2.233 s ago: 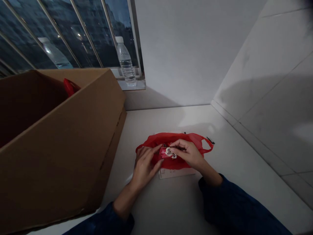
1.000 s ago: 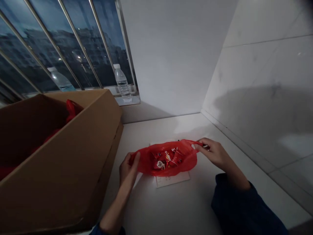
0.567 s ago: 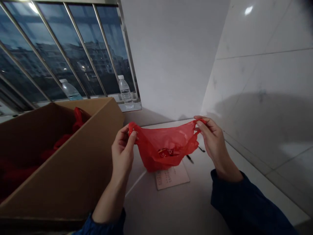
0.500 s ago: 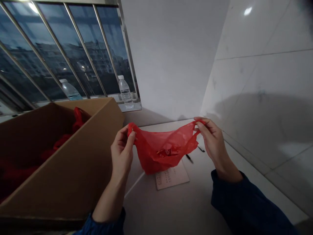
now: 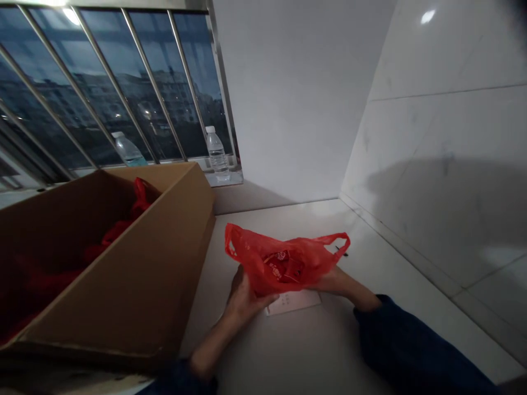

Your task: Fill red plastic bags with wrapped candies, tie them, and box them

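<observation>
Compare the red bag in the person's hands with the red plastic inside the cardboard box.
The red plastic bag rests on the left hand and right hand, while the red plastic lies untouched in the cardboard box. The bag shows wrapped sweets through its film; the plastic in the box shows no contents. The bag's handle loops are plain; the box's plastic is too crumpled to show any. Both are bright red and thin.

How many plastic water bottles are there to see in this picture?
2. One bottle stands on the window sill; another bottle shows behind the cardboard box, its lower part hidden. Others may be hidden.
</observation>
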Available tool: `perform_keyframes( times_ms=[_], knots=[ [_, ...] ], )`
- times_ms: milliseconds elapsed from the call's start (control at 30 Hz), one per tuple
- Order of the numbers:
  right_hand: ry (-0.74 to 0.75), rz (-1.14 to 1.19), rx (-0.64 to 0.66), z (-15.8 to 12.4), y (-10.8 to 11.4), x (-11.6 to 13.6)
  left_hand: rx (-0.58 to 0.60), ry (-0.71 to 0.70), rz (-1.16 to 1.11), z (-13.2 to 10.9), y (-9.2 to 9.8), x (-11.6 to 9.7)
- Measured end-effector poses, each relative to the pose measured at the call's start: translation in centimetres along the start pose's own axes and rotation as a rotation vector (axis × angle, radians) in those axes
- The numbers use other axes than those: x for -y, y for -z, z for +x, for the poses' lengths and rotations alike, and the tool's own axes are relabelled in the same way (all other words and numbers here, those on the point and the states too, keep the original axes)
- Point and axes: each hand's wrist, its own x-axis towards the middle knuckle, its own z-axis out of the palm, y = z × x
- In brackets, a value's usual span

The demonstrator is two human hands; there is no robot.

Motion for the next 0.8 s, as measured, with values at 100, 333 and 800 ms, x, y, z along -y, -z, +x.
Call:
perform_keyframes(
  times_ms=[100, 333, 800],
  knots=[
    [-0.165, 0.118, -0.073, 2.6, -2.8, 0.0, -0.092, 0.053, -0.089, 3.9, -1.5, 0.3],
    [-0.236, 0.164, -0.209, 3.5, -3.1, -1.2, -0.152, 0.098, -0.228, 6.8, -0.7, 1.0],
    [0.004, 0.088, -0.069, 2.4, -6.3, -0.9, 0.155, -0.006, -0.075, 4.8, -3.0, -1.4]
  ],
)
